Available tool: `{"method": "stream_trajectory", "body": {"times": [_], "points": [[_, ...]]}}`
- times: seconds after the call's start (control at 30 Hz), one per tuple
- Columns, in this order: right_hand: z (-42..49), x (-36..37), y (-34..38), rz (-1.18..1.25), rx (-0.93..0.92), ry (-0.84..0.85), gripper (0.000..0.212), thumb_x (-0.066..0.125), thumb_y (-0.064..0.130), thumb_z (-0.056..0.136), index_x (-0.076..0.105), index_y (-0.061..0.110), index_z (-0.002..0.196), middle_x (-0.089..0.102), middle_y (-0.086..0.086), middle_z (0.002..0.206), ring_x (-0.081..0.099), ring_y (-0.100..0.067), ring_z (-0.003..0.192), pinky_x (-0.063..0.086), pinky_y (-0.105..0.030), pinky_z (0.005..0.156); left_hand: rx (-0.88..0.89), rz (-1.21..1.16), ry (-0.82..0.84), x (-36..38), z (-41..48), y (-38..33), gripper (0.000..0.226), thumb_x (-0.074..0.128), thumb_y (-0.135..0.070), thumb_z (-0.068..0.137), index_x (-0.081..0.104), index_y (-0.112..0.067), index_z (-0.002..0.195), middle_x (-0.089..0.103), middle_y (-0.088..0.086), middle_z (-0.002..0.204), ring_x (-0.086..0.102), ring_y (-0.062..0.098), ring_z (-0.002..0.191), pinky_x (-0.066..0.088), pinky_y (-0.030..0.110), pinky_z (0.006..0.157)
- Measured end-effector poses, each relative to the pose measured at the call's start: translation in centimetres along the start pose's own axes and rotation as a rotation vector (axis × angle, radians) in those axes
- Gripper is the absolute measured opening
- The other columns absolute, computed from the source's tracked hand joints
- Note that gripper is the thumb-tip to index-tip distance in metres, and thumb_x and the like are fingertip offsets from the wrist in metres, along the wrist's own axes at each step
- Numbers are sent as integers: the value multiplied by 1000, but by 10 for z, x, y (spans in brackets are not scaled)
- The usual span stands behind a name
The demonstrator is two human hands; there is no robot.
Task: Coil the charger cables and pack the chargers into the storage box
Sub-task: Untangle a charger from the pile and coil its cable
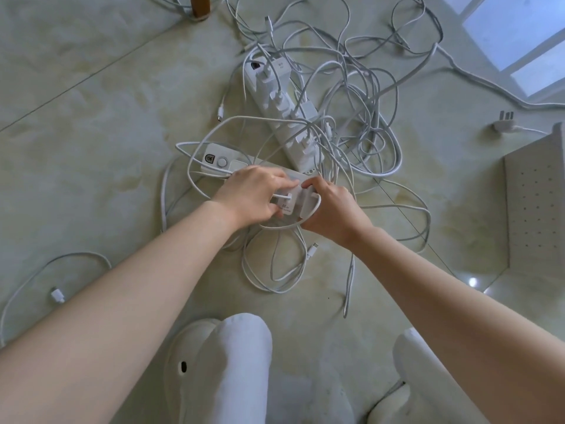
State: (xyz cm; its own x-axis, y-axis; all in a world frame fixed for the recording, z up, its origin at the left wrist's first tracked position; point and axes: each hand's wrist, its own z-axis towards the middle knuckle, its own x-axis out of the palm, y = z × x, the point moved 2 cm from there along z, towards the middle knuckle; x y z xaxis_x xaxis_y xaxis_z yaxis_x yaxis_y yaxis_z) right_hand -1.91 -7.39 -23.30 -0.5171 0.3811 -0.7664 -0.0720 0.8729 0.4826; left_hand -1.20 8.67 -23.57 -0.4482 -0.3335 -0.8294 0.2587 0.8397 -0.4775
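Observation:
On the floor lies a tangle of white cables (360,96) around two white power strips. My left hand (250,194) grips a white charger marked 66W (286,207), plugged into the near power strip (220,162). My right hand (331,209) grips a second white charger (307,203) right beside it, with a cable loop running under the hand. The far power strip (275,96) holds several plugged-in chargers. A white perforated storage box (532,209) stands at the right edge, partly cut off.
A loose cable with its connector (58,293) lies at the lower left. A white plug (503,122) lies near the box. A wooden furniture leg (200,6) stands at the top. My white socks and slippers (195,362) fill the bottom.

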Motion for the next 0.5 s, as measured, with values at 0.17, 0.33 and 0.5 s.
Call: {"method": "stream_trajectory", "body": {"times": [0.17, 0.33, 0.5], "points": [[-11, -16, 13, -47, -33, -12, 59, 74, 25, 70, 51, 16, 123, 60, -6, 118, 57, -26, 102, 41, -26, 82, -5, 16, -8, 3, -2, -1, 52, 69, -23, 80, 56, -31, 130, 60, -11, 124, 55, 20, 112, 43, 32, 91], [-39, -44, 13, -41, -36, -78, 59, 74, 31, 68, 52, 18, 121, 61, -4, 117, 58, -25, 98, 40, -25, 81, -33, 32, 48, -6, 8, -5, 50, 69, -26, 80, 58, -28, 129, 59, -10, 127, 56, 19, 113, 46, 33, 90], [-56, -48, 20, -64, -53, -37, 58, 69, 29, 73, 45, 18, 124, 56, -2, 122, 57, -26, 99, 43, -30, 79, -71, 112, 111, -8, 5, -15, 54, 69, -24, 82, 54, -27, 133, 57, -7, 130, 53, 19, 117, 44, 33, 92]]}}
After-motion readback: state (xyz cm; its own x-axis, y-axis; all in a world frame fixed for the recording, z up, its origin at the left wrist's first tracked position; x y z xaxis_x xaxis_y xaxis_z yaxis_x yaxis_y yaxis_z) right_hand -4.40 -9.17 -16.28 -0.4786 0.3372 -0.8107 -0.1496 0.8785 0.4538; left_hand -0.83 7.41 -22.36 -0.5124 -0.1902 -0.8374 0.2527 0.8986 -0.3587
